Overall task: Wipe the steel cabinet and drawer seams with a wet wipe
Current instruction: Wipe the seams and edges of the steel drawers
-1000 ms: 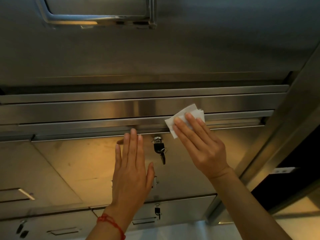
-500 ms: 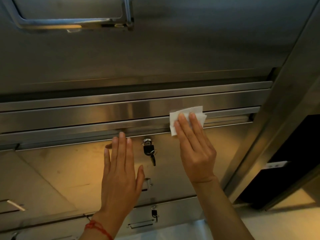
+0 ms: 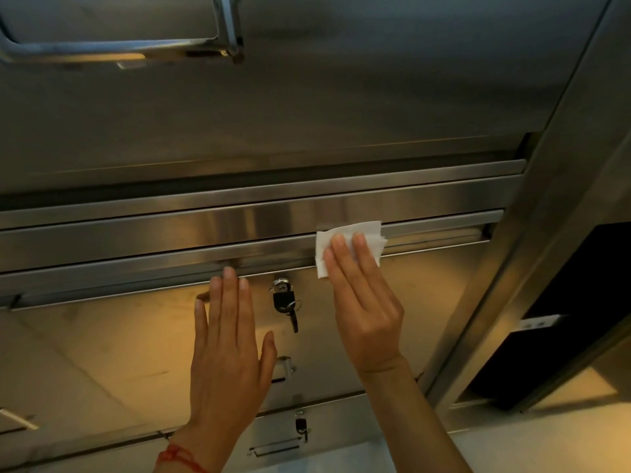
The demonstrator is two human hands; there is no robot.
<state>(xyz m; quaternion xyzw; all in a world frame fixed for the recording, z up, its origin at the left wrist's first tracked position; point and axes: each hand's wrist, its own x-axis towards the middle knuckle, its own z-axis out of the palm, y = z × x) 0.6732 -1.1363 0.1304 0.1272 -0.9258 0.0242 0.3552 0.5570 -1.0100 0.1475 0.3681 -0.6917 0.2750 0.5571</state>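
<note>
Steel drawer seam (image 3: pixel 426 235) — one wet wipe (image 3: pixel 345 238) under right hand (image 3: pixel 367 302)

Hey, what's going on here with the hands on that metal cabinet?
A person is cleaning a steel cabinet. The right hand presses a white wipe with flat fingers against the horizontal seam along the top of a drawer. The left hand rests flat and open on the drawer front, just left of a lock with a key hanging in it. The seam stretches on to either side of the wipe.
</note>
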